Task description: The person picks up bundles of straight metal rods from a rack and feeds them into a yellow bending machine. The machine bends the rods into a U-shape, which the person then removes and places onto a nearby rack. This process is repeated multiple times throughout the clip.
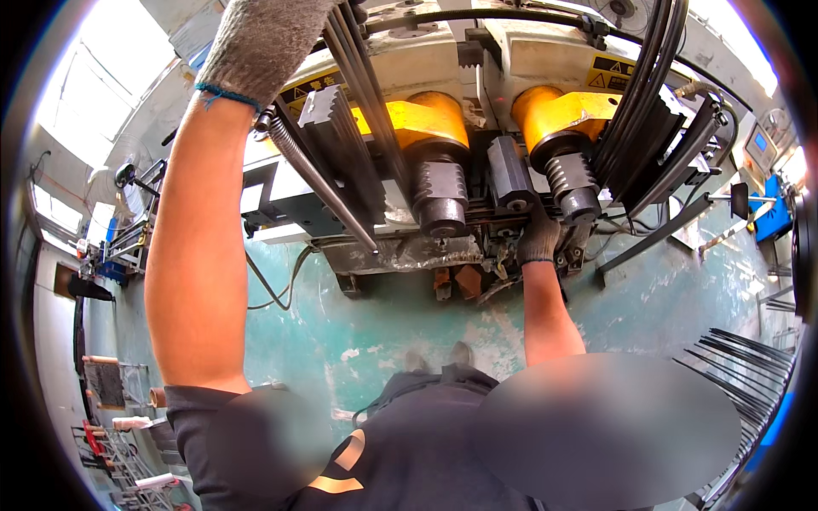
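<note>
My left hand (268, 43), in a grey knitted work glove with a blue cuff edge, is raised at the upper left beside a bundle of long dark metal rods (362, 72). Its fingers run out past the upper edge or behind the rods, so their grip is hidden. Low in the machine (409, 51), my right hand (538, 237), also gloved, reaches in under a dark faceted block (509, 175). Its fingers are hidden there. A ribbed dark roller head (441, 189) stands left of the block, another ribbed roller head (573, 183) right of it, both below yellow housings.
A coil spring on a rod (311, 170) slants down near my left forearm. More dark rods (639, 94) stand at the machine's right. Several long thin bars (741, 366) lie on a rack at the right. A cable (285, 285) loops over the green floor (324, 328).
</note>
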{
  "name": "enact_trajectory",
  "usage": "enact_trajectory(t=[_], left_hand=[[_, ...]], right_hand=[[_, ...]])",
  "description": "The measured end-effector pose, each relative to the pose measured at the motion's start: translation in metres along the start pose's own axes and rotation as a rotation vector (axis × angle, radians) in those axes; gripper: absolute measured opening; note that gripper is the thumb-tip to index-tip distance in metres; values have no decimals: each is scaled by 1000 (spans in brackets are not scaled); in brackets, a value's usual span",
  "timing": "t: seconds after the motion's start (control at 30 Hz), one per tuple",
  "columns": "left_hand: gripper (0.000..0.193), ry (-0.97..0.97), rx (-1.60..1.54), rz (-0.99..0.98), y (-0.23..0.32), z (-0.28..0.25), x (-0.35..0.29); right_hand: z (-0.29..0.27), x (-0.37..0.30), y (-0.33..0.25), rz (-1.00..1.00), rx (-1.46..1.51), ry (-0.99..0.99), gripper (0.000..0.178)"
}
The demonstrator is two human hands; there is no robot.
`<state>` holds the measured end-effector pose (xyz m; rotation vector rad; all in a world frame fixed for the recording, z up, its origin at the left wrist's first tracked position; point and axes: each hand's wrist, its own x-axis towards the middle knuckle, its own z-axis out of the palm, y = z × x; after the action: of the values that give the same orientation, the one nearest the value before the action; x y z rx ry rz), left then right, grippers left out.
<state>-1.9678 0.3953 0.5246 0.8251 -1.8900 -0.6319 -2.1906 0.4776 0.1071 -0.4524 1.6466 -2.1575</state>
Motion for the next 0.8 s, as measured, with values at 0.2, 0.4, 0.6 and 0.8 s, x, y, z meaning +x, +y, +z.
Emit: enact_trajectory(t=[0.2,0.4,0.6,0.8], left_hand=[[19,-6,-28,26,-17,-2,13],[16,-38,101,74,-5,0,4],[19,-114,1563,805,-15,-34,1],[9,76,397,458,-37,-114,-107]], right_hand=[[0,7,9,92,59,-8,34],[-9,13,17,143,60,-65,30],[-4,2,17,269,413,-102,30],[-51,-112,-11,362,354,-76,44]])
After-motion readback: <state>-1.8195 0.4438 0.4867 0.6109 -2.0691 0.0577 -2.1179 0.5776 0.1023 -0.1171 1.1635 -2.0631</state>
